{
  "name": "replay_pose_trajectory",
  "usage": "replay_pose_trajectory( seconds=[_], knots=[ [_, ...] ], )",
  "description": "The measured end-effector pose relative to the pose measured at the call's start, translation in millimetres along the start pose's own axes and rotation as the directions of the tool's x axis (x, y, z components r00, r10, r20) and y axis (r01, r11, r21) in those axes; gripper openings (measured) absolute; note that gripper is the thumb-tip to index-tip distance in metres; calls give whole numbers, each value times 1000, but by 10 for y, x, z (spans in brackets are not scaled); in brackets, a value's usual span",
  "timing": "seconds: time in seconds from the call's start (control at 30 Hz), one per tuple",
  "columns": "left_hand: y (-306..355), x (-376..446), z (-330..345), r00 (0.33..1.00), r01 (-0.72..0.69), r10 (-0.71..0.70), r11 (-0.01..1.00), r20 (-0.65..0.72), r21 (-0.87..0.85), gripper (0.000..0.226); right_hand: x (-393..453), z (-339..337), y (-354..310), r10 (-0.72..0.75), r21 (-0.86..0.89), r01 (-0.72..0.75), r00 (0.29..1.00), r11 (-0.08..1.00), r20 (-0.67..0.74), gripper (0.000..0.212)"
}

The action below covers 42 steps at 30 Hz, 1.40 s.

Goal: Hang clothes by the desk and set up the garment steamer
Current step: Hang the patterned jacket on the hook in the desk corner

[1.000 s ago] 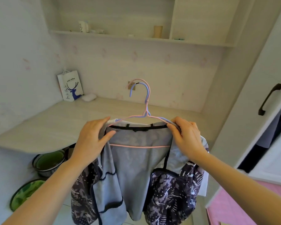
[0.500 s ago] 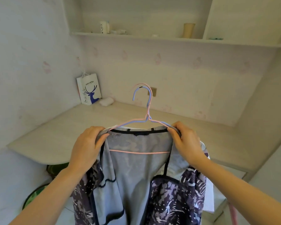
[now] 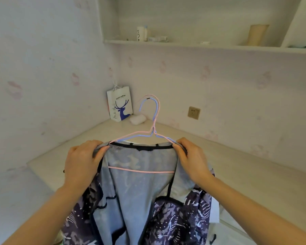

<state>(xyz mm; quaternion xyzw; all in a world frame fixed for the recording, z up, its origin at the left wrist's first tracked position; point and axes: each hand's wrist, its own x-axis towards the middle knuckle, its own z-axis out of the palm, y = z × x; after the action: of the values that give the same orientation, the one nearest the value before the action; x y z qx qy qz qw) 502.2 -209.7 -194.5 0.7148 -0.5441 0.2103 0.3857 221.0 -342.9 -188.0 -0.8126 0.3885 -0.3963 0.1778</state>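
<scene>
Head view: looking down over both arms at a corner desk [image 3: 237, 167] under a wall shelf [image 3: 201, 45].
Left hand [image 3: 81, 163]: fingers curled over the left shoulder of the jacket [image 3: 141, 200], pinching cloth and wire together so that side cannot slide off.
Right hand [image 3: 193, 161]: the same grip on the right shoulder, thumb over the seam.
Hangers [image 3: 154, 131]: two wire ones, pink and blue, nested as a pair; the hooks stand upright and free above the collar, caught on nothing.
Jacket: hangs open-fronted in the air between the person and the desk edge, grey lining facing us, patterned panels drooping below. Holding it by both shoulders keeps it spread and level, I'd say so the hooks can be aimed.
Hanging spot: no rail or peg visible; the shelf edge looks the likeliest place.
Socket [image 3: 193, 112]: on the wall above the desk, handy for a steamer.
Steamer: not in sight.
Corner: a paper bag [image 3: 120, 106] and a small white pouch [image 3: 137, 119] just beside it, well clear of the jacket.
</scene>
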Motion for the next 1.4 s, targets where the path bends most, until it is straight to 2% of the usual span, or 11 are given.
replay_pose_trajectory(
  seconds=[0.2, 0.57, 0.8, 1.07, 1.4],
  knots=[
    [-564, 305, 230, 998, 66, -65, 996, -15, 53, 16, 546, 598, -10, -26, 16, 26, 999, 1000, 35, 26],
    [-1949, 1250, 750, 973, 211, -209, 977, 102, -11, 12, 1830, 1840, -121, 16, 48, -18, 998, 999, 60, 24],
    [-2740, 1989, 1025, 968, 204, -197, 978, 155, -31, 15, 2653, 2512, -248, 7, 9, -7, 998, 1000, 62, 26],
    [-3233, 2509, 1504, 942, 250, -243, 968, 231, -1, 18, 3297, 3051, -63, 46, 7, -47, 994, 999, 97, 25],
    [-3754, 3225, 2453, 913, 293, -297, 954, 279, 58, 19, 4348, 3771, 574, 41, 41, -48, 986, 998, 163, 24]
  ],
)
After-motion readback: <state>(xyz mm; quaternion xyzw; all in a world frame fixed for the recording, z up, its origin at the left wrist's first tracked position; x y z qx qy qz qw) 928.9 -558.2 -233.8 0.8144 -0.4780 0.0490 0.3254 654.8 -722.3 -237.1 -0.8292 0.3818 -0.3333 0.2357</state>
